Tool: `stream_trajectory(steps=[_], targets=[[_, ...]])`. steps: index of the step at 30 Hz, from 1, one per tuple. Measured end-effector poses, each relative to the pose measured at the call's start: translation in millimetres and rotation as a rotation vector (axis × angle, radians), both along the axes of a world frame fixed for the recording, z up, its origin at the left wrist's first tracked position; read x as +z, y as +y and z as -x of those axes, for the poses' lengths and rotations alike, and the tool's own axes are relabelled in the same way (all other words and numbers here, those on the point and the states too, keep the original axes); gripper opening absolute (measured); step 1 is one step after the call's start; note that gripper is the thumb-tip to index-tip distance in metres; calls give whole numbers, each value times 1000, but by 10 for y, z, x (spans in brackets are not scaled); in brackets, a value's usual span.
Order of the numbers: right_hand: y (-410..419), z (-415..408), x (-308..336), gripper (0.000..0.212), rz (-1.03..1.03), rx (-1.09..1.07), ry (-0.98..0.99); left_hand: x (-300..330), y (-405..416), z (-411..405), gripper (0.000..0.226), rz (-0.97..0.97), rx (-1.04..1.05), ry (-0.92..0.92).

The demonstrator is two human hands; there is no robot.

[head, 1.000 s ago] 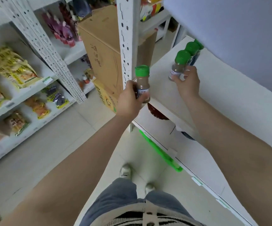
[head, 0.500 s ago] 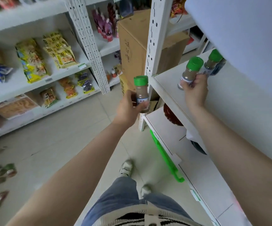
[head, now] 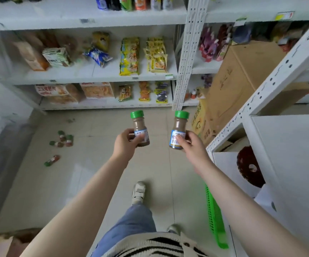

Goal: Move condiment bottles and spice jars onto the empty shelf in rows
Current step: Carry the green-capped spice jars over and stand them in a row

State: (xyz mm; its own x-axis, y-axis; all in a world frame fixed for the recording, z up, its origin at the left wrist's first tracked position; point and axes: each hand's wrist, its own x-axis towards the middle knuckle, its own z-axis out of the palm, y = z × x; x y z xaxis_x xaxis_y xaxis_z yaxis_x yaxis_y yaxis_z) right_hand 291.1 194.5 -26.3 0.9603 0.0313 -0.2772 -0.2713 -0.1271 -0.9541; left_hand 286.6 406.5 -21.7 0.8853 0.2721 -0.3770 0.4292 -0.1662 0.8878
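I hold two green-capped spice jars upright over the floor, in front of me. My left hand (head: 125, 145) grips one jar (head: 139, 128) round its lower half. My right hand (head: 192, 147) grips the other jar (head: 179, 131) by its blue-and-white label. Both hold brown powder. The white empty shelf (head: 289, 154) lies to my right, apart from both hands. Several more green-capped jars (head: 62, 140) lie on the tiled floor at the left, and one (head: 51, 160) lies alone nearer me.
A large cardboard box (head: 242, 80) stands by the shelf post (head: 272, 78). A green basket (head: 214, 216) leans beside the lower shelf, where a dark red round thing (head: 250, 167) sits. Snack packets fill the far shelves (head: 98, 75). My feet stand on the tiles below.
My right hand has lifted a jar off the white shelf and drawn it left, level with the left hand's jar. The view has swung left, away from the shelf.
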Motion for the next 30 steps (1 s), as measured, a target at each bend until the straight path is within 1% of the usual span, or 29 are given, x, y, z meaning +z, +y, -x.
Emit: stream_trajectory(steps=[2, 4, 8, 9, 11, 14, 19, 21, 24, 30], targets=[[265, -85, -50, 19, 13, 103, 43, -50, 288, 4, 25, 41, 83, -1], [547, -200, -77, 14, 16, 208, 80, -87, 566, -8, 21, 75, 153, -1], [1215, -534, -94, 11, 1, 353, 113, -132, 1184, -194, 5, 115, 240, -12], [1401, -638, -97, 12, -7, 373, 123, -145, 1359, -284, 5, 123, 256, -19], [1776, -857, -114, 12, -12, 403, 137, -147, 1703, -485, 6, 140, 286, -41], [2337, -1233, -124, 13, -12, 440, 142, -91, 2211, -843, 14, 138, 302, -72], [3102, -1836, -20, 13, -21, 442, 132, 112, 2950, -1446, 19, 103, 301, -105], [3341, -2078, 42, 16, -29, 434, 131, 198, 3188, -1705, 19, 80, 303, -120], [3649, -2464, 126, 12, -47, 437, 134, 257, 3480, -2088, 19, 70, 296, -137], [4158, -3422, 172, 13, -48, 461, 101, 217, 3996, -2967, 14, 63, 312, -166]])
